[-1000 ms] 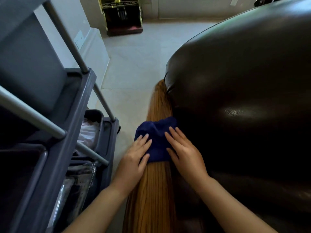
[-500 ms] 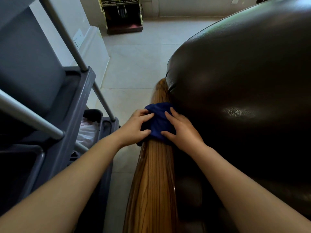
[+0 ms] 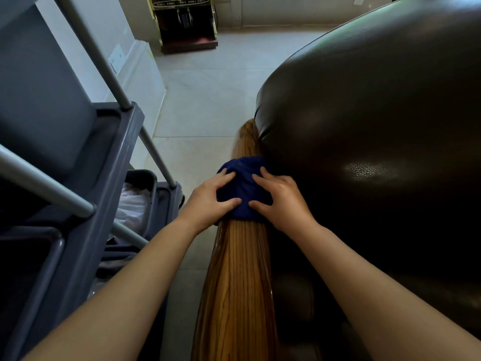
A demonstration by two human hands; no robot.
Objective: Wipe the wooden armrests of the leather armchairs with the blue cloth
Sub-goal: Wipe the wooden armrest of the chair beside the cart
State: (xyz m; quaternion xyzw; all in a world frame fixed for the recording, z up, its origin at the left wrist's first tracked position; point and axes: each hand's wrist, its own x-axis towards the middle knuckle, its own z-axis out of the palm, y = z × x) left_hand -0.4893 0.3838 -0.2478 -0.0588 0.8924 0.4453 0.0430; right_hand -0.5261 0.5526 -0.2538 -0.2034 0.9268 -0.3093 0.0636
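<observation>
A glossy wooden armrest (image 3: 238,287) runs away from me along the left side of a dark brown leather armchair (image 3: 377,142). A bunched blue cloth (image 3: 243,187) lies on top of the armrest, about two thirds of the way toward its far tip. My left hand (image 3: 208,201) presses on the cloth's left side with fingers curled into it. My right hand (image 3: 282,201) presses on its right side, next to the leather. The cloth hides the wood beneath it.
A grey cleaning cart (image 3: 86,204) with metal posts stands close on the left; a white bag (image 3: 132,204) sits in its lower bin. Pale tiled floor (image 3: 208,100) lies between cart and chair. A dark cabinet (image 3: 186,22) stands at the far wall.
Both hands have pushed the blue cloth forward along the armrest, away from me, and my arms are stretched out further. Since half a second ago the position has barely shifted.
</observation>
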